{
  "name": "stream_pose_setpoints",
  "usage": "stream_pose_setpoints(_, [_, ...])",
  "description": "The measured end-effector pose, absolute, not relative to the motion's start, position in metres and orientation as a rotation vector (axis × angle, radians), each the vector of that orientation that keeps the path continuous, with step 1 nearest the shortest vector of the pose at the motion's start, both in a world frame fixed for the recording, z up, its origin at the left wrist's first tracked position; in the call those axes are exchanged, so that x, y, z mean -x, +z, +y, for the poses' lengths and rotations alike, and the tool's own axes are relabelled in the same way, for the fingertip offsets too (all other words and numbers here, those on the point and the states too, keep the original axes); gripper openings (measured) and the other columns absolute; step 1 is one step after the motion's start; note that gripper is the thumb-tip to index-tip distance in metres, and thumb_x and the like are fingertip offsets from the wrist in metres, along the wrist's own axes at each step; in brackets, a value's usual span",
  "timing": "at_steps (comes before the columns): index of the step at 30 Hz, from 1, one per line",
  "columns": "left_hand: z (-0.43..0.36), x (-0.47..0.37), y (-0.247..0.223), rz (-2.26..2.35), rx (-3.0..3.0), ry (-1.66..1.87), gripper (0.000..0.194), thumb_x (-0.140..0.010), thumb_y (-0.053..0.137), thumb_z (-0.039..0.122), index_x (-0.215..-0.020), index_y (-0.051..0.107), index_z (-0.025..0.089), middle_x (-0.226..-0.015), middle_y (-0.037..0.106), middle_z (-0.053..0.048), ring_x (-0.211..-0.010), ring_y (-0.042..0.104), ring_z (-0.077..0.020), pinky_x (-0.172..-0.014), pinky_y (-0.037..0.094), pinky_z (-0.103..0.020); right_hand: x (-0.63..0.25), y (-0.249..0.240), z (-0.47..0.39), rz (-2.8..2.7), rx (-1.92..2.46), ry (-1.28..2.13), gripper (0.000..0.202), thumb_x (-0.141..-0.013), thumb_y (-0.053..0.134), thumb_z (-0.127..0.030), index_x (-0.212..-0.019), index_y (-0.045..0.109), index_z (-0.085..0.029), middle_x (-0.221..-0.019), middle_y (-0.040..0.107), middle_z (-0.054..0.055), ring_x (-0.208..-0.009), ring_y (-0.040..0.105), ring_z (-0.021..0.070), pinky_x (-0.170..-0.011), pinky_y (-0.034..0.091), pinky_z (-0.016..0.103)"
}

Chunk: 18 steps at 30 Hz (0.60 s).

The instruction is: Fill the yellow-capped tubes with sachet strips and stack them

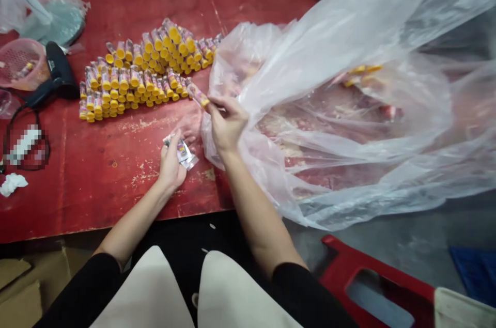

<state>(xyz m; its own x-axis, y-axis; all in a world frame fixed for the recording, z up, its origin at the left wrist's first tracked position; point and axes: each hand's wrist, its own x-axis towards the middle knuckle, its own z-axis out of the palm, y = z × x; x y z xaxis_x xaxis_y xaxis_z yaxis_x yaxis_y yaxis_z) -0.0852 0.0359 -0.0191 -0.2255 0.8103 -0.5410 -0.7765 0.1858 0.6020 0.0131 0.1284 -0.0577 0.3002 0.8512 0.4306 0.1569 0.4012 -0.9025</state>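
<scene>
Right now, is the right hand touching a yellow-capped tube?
Touching. The head view shows the right hand pinching a tube at its yellow-capped end.

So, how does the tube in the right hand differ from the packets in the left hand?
The tube is long and rounded; the packets look flat. The tube has a yellow cap; the packets show silver. The right hand pinches the tube near its cap, while the left hand holds the packets. Both are hand-held.

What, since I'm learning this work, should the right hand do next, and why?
Probably the right hand should lay its tube on the stack: the tube is pinched near it, yellow end toward the near side like those stacked, while the left hand is occupied with packets.
</scene>
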Motion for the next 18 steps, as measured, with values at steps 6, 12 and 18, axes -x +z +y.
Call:
stream_pose_setpoints(6, [0.029,0.109,-0.02,1.114,0.024,1.457,0.019,-0.097,0.063,0.012,-0.116,0.068,0.013,-0.087,0.077,-0.004,-0.068,0.072,-0.0101,-0.074,0.059,-0.023,0.029,-0.048,0.203,-1.47,1.073,0.771,0.016,-0.085,0.064,-0.011,-0.093,0.078,-0.017,-0.102,0.08,0.009,-0.097,0.074,0.0206,-0.094,0.06,0.037])
stream_pose_setpoints(12, [0.032,0.108,-0.024,1.174,0.005,1.331,0.013,-0.101,0.056,0.012,-0.097,0.068,0.011,-0.08,0.075,-0.003,-0.064,0.072,-0.0093,-0.065,0.061,-0.02,-0.126,-0.015,0.161,-1.581,1.225,0.377,0.022,-0.095,0.058,-0.025,-0.106,0.077,-0.022,-0.106,0.079,0.006,-0.095,0.074,0.02,-0.085,0.061,0.035])
stream_pose_setpoints(18, [0.044,0.089,-0.015,1.24,-0.035,1.237,0.017,-0.099,0.062,0.02,-0.084,0.065,0.013,-0.076,0.075,-0.003,-0.064,0.073,-0.0115,-0.062,0.062,-0.021,-0.297,-0.008,0.217,-1.491,2.105,0.134,0.023,-0.091,0.053,-0.01,-0.087,0.076,-0.005,-0.093,0.076,0.019,-0.09,0.071,0.0184,-0.092,0.05,0.034])
